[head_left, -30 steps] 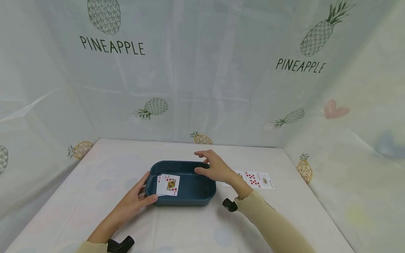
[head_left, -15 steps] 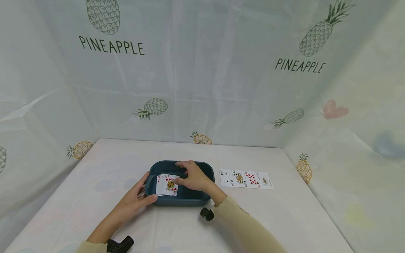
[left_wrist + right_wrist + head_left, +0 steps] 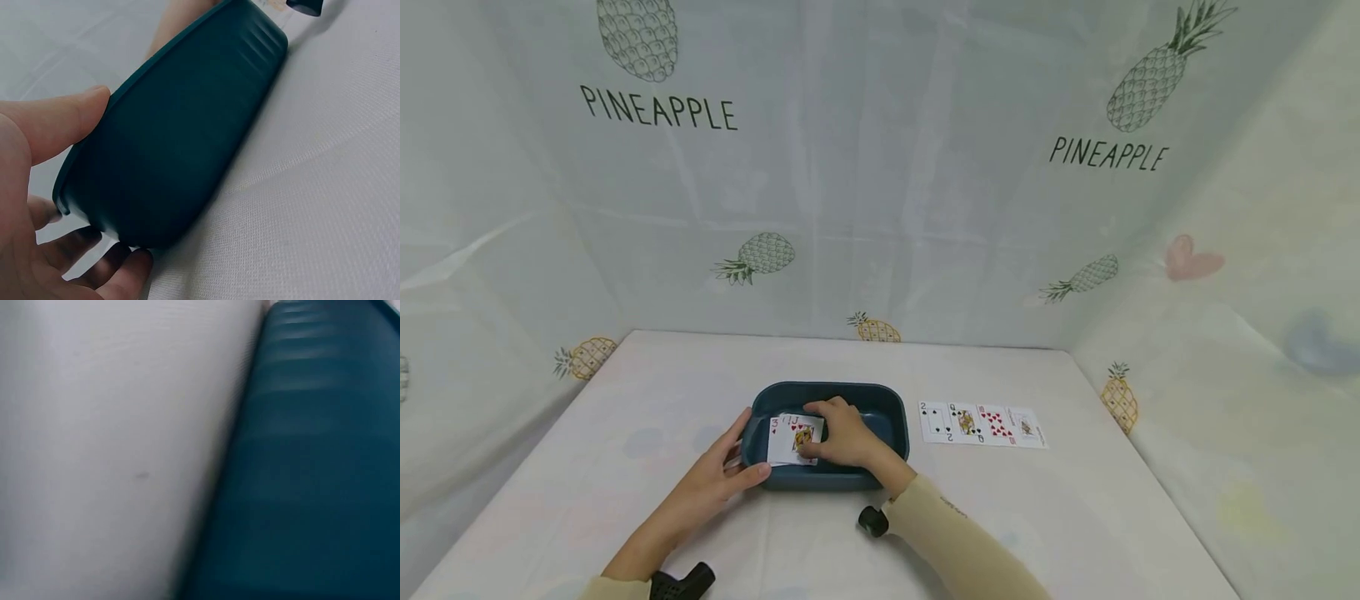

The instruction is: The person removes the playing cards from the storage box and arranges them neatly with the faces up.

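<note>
In the head view, a dark blue tray (image 3: pixel 850 479) stands on the white-covered table. My left hand (image 3: pixel 718 471) grips its left end. The left wrist view shows the thumb (image 3: pixel 94 112) at the rim and the fingers wrapped round the tray's end. Inside, at the left, overlapping playing cards (image 3: pixel 784 446) lie face up, a red jack on top and a red 3 at the edge. Over them reaches my right hand (image 3: pixel 846 437), its thumb on the jack's lower right and its index finger by the far edge. The right wrist view holds only tray wall and cloth, no hand.
Right of the tray, several playing cards (image 3: pixel 981 425) lie face up in a row, including a black 2 and a queen. Pineapple-print sheeting (image 3: pixel 925 208) rises behind the table (image 3: pixel 1000 525) and along its sides.
My right hand has moved left from the tray's right rim, over the cards inside, then slightly nearer to me. The card row at right is uncovered by it. My left hand stays put.
</note>
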`<state>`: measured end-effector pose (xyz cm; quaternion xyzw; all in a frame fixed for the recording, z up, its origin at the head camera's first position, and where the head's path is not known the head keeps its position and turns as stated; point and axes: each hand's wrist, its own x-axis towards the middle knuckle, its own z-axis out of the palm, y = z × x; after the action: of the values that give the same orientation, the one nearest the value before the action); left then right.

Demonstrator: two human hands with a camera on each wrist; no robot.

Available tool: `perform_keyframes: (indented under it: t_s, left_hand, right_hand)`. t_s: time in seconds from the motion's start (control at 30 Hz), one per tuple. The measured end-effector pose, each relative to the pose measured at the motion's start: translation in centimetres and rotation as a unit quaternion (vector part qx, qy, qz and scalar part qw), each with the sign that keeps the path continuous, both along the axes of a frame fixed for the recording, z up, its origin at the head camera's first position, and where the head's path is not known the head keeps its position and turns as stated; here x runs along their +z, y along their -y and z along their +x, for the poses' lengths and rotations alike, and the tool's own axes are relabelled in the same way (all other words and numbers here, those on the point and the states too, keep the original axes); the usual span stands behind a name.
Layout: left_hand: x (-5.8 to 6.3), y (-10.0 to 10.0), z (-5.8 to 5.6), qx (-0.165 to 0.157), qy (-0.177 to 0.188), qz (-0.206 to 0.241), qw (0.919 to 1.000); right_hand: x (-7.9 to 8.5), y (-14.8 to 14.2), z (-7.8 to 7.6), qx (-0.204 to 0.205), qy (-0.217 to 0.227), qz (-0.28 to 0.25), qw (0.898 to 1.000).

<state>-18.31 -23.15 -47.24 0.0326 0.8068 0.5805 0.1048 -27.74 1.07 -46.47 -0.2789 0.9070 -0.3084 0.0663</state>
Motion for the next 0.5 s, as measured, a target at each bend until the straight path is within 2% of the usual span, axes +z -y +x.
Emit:
perform_keyframes:
  t_s: [0.2, 0.5]
  left_hand:
    - [0.11, 0.1, -0.07, 0.001, 0.001, -0.001, 1.0]
    - [-0.11, 0.02, -0.16, -0.002, -0.004, 0.013, 0.9999]
  right_hand:
    - [0.1, 0.28, 0.21, 0.007, 0.001, 0.027, 1.0]
    - [0.11, 0.19, 0.29, 0.009, -0.012, 0.041, 0.999]
